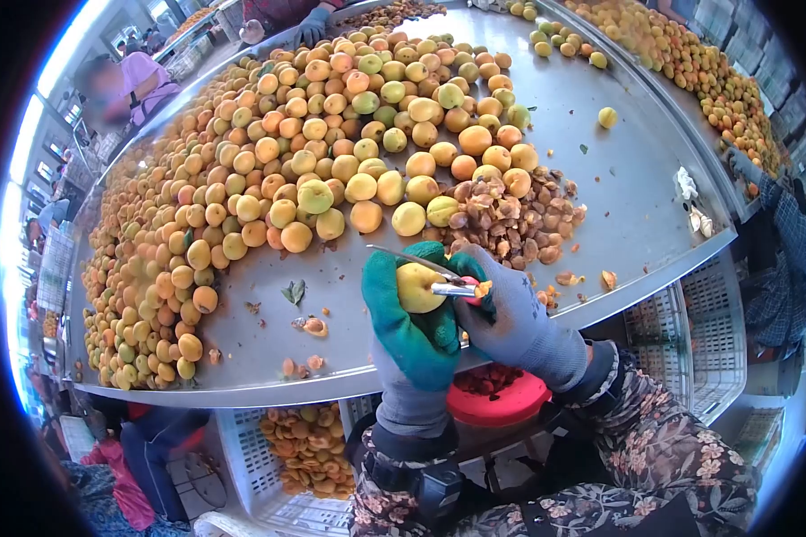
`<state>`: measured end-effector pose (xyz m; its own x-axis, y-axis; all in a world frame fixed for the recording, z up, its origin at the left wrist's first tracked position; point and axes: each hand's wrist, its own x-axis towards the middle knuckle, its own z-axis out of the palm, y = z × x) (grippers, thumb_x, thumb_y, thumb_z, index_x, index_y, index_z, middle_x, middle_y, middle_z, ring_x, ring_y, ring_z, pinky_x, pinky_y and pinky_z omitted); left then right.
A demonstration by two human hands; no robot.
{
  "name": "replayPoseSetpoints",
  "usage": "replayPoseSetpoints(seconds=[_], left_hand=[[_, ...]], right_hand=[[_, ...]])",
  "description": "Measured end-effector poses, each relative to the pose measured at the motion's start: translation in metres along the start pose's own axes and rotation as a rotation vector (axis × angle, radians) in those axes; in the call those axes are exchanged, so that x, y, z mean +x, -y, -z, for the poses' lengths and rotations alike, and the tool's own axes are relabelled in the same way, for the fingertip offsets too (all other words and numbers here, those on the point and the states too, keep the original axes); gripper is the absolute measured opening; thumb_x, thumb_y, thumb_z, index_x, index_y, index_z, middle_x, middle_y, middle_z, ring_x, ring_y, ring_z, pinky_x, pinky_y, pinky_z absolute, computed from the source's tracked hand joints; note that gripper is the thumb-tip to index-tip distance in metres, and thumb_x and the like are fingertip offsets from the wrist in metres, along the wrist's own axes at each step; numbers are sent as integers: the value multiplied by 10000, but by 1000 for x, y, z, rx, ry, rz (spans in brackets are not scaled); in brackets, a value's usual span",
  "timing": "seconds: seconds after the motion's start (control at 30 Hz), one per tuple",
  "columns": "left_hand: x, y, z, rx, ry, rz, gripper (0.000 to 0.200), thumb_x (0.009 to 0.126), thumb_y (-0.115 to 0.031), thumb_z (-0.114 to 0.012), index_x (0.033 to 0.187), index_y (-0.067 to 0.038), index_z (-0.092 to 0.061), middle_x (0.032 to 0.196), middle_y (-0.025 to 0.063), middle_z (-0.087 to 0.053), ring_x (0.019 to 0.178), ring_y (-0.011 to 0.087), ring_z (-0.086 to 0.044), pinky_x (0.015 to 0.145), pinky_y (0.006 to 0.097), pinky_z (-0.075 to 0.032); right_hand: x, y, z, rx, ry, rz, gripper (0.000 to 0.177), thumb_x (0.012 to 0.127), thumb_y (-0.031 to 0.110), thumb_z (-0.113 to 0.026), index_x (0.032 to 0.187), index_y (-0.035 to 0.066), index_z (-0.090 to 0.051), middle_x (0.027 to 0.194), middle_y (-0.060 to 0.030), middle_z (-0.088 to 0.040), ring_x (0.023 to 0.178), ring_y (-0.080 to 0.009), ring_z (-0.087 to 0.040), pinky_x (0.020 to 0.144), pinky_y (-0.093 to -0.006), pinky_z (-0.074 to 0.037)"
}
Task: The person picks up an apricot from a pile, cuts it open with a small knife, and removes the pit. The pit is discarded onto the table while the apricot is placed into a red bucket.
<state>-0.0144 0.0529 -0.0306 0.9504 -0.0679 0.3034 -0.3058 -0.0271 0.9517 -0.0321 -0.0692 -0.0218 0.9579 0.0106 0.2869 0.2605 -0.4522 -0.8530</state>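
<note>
Both hands wear grey and green gloves at the near edge of the metal table (331, 286). My left hand (412, 327) is closed round a yellow apricot (418, 288). Beside it, my right hand (497, 300) is closed on a metal tool (452, 289) with a red part; the tool touches or nearly touches the fruit's right side, and orange pulp shows near it. A thin metal blade (412, 257) crosses above the apricot; which hand holds it I cannot tell. Just beyond the hands lies a heap of brown pits (510, 219).
A large heap of apricots (269, 152) covers the table's left and far parts. Below the edge are a crate of halved apricots (304, 447), a red container (497, 398) and white crates (712, 331). A co-worker's gloved hand (312, 27) is at the far edge; another person's arm is at right.
</note>
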Motion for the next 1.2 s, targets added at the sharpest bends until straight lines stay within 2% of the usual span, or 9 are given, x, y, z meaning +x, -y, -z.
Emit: replayPoseSetpoints(seconds=[0.1,0.17,0.33,0.53,0.7,0.8,0.83,0.93,1.2], left_hand=[[1,13,0,69,16,-4,367,961,-270,-430,1164,34,-458,1072,143,-578,816,217,-583,742,279,-500],[4,18,-4,264,-183,-384,216,910,-154,-540,1045,14,-522,906,93,-601,734,164,-569,663,287,-451],[6,10,0,370,-89,-310,285,906,-204,-559,1082,18,-534,979,82,-555,819,166,-553,687,295,-466],[8,-8,-6,-379,104,87,414,899,-112,-559,1267,-7,-402,1110,71,-455,934,119,-501,722,233,-468],[6,-3,0,-59,-74,-192,512,865,-187,-628,1285,-7,-397,1084,84,-511,813,110,-544,644,245,-484],[15,-2,14,-1137,141,396,539,896,-182,-560,1372,-67,-336,1193,164,-546,635,115,-507,519,269,-448],[14,-4,12,-1268,195,413,540,903,-135,-508,1402,-94,-303,1319,175,-473,633,122,-480,543,267,-420],[13,-25,1,-1104,83,505,563,880,-91,-503,1403,-84,-295,1354,161,-434,660,131,-461,582,272,-397],[13,-5,9,-1239,330,440,671,765,-36,-501,1402,-75,-296,1375,159,-411,679,145,-471,574,308,-415]], right_hand=[[2,-6,-7,21,3,72,349,791,84,-584,1105,10,-451,879,-232,-573,866,-427,-570,695,-457,-470],[3,-5,-8,-7,40,34,325,799,89,-576,1088,14,-447,874,-228,-570,859,-427,-569,686,-464,-465],[7,-6,-5,-94,24,-22,239,810,64,-574,1019,21,-467,846,-204,-592,810,-408,-597,653,-429,-470],[6,-18,9,-446,-86,43,309,785,144,-591,1033,35,-442,845,-183,-566,791,-367,-599,651,-465,-467],[15,-25,22,-675,-120,-42,297,797,119,-578,1056,29,-463,840,-178,-573,705,-347,-615,591,-429,-485],[13,-34,32,-417,-331,116,313,790,95,-594,1071,-5,-499,856,-186,-593,754,-355,-618,631,-430,-487],[10,-34,36,-316,-266,15,279,789,59,-591,1059,8,-537,814,-180,-596,708,-307,-614,608,-350,-471],[1,-17,46,-196,-111,-34,387,763,91,-634,1112,-36,-526,845,-193,-603,807,-358,-615,671,-417,-480],[-3,-15,49,-74,34,25,310,748,100,-649,1033,18,-560,830,-180,-592,771,-351,-604,663,-405,-470]])
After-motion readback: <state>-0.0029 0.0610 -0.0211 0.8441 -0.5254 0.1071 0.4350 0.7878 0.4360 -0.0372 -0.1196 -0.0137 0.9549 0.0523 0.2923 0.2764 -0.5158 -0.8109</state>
